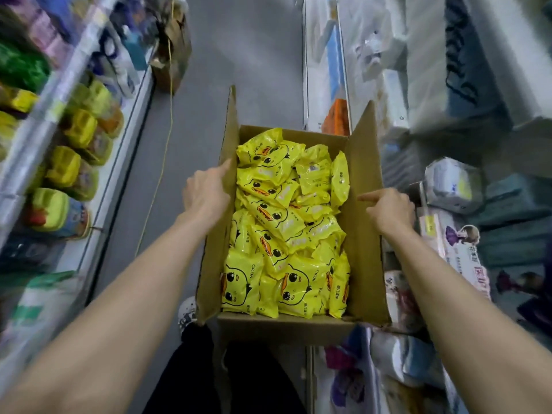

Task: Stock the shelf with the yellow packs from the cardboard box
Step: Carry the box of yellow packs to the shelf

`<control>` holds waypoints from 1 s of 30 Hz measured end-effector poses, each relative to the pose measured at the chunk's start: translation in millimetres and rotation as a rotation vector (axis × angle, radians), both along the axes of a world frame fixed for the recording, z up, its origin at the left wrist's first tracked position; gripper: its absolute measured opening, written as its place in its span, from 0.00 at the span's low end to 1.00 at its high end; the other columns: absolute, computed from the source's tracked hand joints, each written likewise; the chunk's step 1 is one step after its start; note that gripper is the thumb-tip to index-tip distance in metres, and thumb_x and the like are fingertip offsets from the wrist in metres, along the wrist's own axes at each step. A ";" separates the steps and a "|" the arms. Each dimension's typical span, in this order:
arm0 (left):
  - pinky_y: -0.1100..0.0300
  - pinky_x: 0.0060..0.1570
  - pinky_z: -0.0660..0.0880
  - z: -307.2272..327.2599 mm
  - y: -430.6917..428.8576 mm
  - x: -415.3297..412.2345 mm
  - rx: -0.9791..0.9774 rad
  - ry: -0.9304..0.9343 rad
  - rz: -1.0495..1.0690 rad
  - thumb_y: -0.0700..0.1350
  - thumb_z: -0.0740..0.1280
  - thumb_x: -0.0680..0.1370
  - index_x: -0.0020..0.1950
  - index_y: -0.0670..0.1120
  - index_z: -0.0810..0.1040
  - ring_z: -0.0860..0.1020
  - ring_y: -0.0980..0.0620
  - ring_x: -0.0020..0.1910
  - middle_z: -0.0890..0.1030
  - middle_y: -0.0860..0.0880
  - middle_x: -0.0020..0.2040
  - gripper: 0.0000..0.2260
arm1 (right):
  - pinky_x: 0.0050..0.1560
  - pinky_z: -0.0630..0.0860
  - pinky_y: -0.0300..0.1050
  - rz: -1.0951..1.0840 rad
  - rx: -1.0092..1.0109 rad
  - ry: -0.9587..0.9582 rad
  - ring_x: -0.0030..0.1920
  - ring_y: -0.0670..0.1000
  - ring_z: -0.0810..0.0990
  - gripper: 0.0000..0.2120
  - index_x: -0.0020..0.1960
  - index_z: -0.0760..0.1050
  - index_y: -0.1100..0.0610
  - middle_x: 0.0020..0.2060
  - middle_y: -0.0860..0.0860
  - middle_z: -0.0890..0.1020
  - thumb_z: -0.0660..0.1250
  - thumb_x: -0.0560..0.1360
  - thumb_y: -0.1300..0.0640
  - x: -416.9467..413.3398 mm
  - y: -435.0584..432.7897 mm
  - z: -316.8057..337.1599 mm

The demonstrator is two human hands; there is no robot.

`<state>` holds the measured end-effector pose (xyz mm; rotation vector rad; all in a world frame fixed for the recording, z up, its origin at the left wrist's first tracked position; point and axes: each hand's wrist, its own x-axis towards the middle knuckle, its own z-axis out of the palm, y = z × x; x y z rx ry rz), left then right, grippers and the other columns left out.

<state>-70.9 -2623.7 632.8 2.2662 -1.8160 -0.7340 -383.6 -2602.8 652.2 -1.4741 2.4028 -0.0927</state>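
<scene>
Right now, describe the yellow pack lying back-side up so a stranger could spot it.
Find the open cardboard box in the aisle. Toward its far right lies the back-side-up pack, beside an upright pack. It shows a small grey label, while neighbours show duck faces.

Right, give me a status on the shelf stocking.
Done: the cardboard box stands open. In hand: the left hand presses the left flap, and the right hand is at the right flap; neither holds a pack. Left: the yellow packs fill the box, so practically all the stocking remains.
</scene>
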 end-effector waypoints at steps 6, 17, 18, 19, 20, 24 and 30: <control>0.45 0.57 0.72 -46.4 -23.4 -17.2 0.045 -0.034 -0.055 0.34 0.63 0.75 0.76 0.61 0.62 0.74 0.34 0.58 0.79 0.37 0.59 0.34 | 0.55 0.74 0.49 0.001 0.129 0.004 0.56 0.61 0.79 0.21 0.60 0.81 0.46 0.54 0.60 0.83 0.66 0.72 0.64 -2.8 -11.5 -56.1; 0.46 0.44 0.74 -28.5 -20.3 -29.9 -0.028 -0.181 -0.149 0.24 0.57 0.72 0.78 0.62 0.40 0.78 0.34 0.49 0.49 0.41 0.79 0.47 | 0.58 0.71 0.51 0.009 0.129 0.187 0.62 0.62 0.75 0.24 0.69 0.72 0.40 0.63 0.58 0.77 0.58 0.80 0.63 -49.6 -12.4 -49.4; 0.46 0.45 0.74 -28.8 -20.1 -30.2 -0.038 -0.191 -0.153 0.23 0.58 0.71 0.78 0.62 0.39 0.77 0.35 0.51 0.44 0.42 0.80 0.49 | 0.59 0.70 0.52 0.016 0.116 0.207 0.62 0.62 0.75 0.23 0.69 0.72 0.41 0.63 0.58 0.76 0.56 0.81 0.63 -51.9 -10.4 -48.3; 0.46 0.47 0.74 -29.7 -20.3 -29.6 -0.049 -0.200 -0.159 0.23 0.58 0.71 0.78 0.61 0.40 0.75 0.35 0.54 0.41 0.42 0.79 0.49 | 0.59 0.70 0.53 0.022 0.099 0.220 0.62 0.62 0.74 0.23 0.69 0.73 0.43 0.63 0.59 0.74 0.54 0.82 0.63 -53.7 -8.3 -47.9; 0.45 0.50 0.74 -31.0 -21.0 -29.2 -0.058 -0.206 -0.166 0.23 0.59 0.71 0.78 0.59 0.41 0.73 0.35 0.59 0.40 0.43 0.79 0.49 | 0.59 0.69 0.53 0.024 0.082 0.228 0.61 0.62 0.74 0.22 0.69 0.73 0.44 0.62 0.59 0.73 0.52 0.82 0.62 -55.7 -6.2 -48.3; 0.43 0.67 0.68 -46.9 -24.7 -23.5 -0.047 -0.300 -0.193 0.25 0.64 0.72 0.80 0.53 0.43 0.49 0.39 0.78 0.37 0.43 0.79 0.47 | 0.61 0.67 0.52 -0.021 0.030 0.264 0.65 0.61 0.68 0.21 0.69 0.73 0.47 0.64 0.59 0.71 0.54 0.81 0.62 -66.5 4.8 -60.1; 0.44 0.75 0.37 -65.3 -28.9 -19.6 -0.020 -0.655 -0.257 0.34 0.55 0.79 0.79 0.46 0.49 0.34 0.34 0.75 0.37 0.33 0.76 0.30 | 0.68 0.60 0.54 -0.166 0.058 0.175 0.71 0.61 0.59 0.23 0.77 0.60 0.52 0.74 0.61 0.59 0.51 0.82 0.57 -81.6 14.2 -96.1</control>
